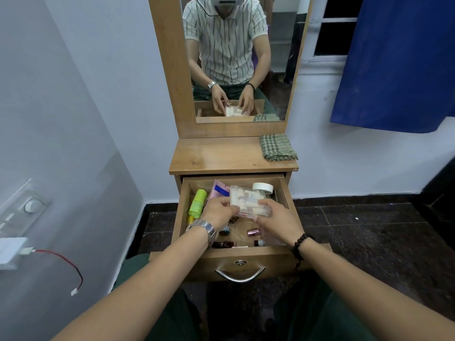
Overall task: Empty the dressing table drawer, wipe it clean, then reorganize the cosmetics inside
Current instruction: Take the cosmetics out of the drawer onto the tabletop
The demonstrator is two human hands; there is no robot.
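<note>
One drawer (234,257) stands open, and in it show one clear case (248,200) of pale sticks, one white jar (263,188), one green bottle (197,203), one pink sachet (219,190), one pink metallic tube (253,232) and one yellow item (190,219) only partly seen. About four small dark bottles (224,244) lie near the front, though hands hide part of that corner, so the count is unsure. On the worktop (216,156) lies one checked cloth (277,147); there are two hands, the left (218,209) and the right (277,221), and one mirror (243,57).

No lettering can be read on any package or bottle in the drawer (283,190)
</note>
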